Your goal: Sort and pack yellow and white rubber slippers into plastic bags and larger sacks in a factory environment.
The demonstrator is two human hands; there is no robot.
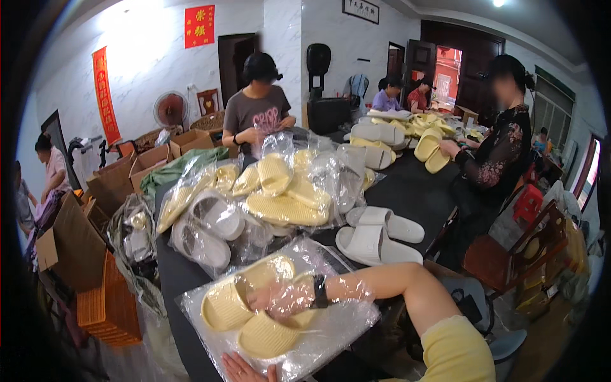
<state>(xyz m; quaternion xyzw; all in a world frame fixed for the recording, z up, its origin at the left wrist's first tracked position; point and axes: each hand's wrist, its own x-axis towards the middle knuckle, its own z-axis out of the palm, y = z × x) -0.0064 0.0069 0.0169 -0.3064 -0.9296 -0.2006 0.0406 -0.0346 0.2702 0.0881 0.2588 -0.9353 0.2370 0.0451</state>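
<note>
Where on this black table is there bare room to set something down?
The black table has a bare patch between the loose gray slides and the person in black at right, plus a narrow strip left of the nearest clear bag. The middle, heaped with bagged slides, and the far end are crowded.

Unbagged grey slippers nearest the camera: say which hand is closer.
Right. The right hand is at the yellow slippers, to the near left of the grey slippers; the left hand is farther away, at the near edge of the clear bag.

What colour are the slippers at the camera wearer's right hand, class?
Pale yellow; the slippers show best in the head view.
</note>
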